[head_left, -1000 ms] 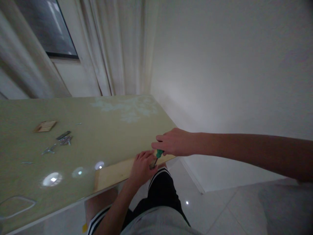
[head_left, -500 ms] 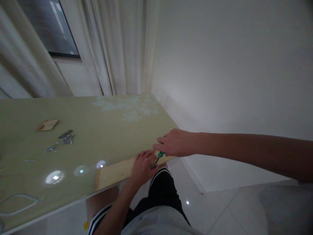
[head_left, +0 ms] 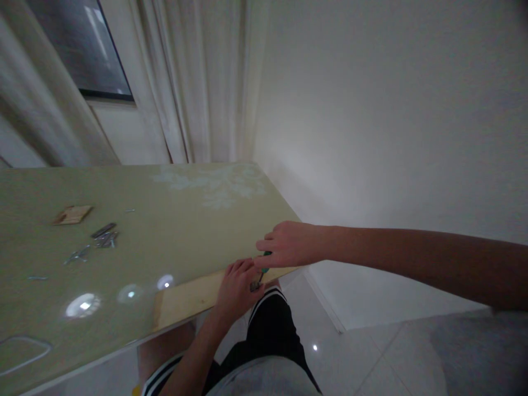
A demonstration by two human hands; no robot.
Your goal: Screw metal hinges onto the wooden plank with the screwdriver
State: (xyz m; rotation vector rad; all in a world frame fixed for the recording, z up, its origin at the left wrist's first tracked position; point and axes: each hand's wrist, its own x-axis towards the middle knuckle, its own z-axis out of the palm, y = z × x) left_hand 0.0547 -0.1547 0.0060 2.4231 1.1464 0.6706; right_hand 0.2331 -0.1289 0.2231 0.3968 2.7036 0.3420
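Observation:
A long pale wooden board lies along the near edge of the table. My left hand grips it from above, fingers over the far side and thumb toward the near side. Beside that thumb, a small metal fitting sits on the board, too small to tell its exact kind. My right hand is closed around the green handle of a screwdriver. Its shaft slants down to the metal fitting; the tip itself cannot be made out. My right fingers cover most of the handle.
On the green table lie a small wooden piece, a pile of metal parts, loose screws and a pale wire-like loop. A white wall borders the table's right side; curtains hang behind it.
My right hand has turned a little around the screwdriver handle and sits slightly further left. The whole view has shifted slightly; my left hand stays on the board.

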